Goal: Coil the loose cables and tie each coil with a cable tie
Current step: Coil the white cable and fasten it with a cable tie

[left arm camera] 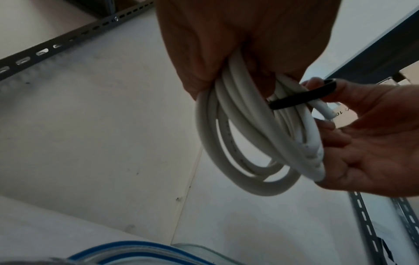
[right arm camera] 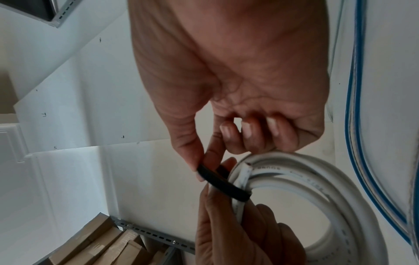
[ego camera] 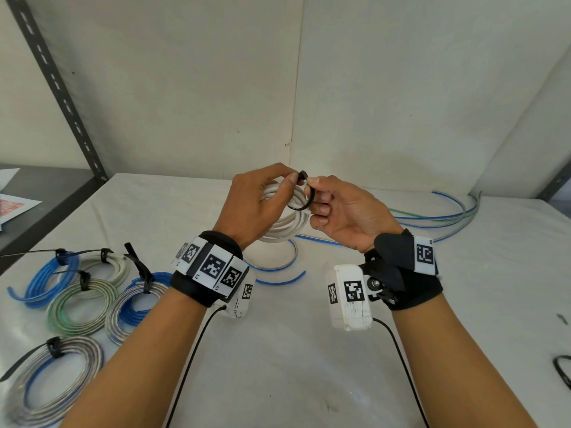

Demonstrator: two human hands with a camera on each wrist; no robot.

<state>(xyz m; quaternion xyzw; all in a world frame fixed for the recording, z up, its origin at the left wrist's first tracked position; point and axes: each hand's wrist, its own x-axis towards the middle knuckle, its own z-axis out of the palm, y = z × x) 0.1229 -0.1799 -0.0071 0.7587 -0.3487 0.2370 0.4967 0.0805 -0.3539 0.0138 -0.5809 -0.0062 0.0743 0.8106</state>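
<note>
A white cable coil (ego camera: 285, 225) is held up above the table, and my left hand (ego camera: 292, 180) grips its top with the fingers curled round the strands. A black cable tie (ego camera: 310, 199) loops around those strands. My left thumb and forefinger pinch the tie's head, and my right hand (ego camera: 312, 189) pinches the strap just beside it. In the left wrist view the white cable coil (left arm camera: 226, 136) hangs below the palm with the cable tie (left arm camera: 294, 100) across it. In the right wrist view the cable tie (right arm camera: 223, 183) still sits as a loose loop on the white cable coil (right arm camera: 317, 179).
Several tied coils (ego camera: 77, 304) in blue, green and grey lie at the table's left. Loose blue and clear cables (ego camera: 432, 215) trail across the back right and under my hands. A black tie (ego camera: 563, 369) lies at the right edge. A slotted shelf upright (ego camera: 61, 88) stands at the left.
</note>
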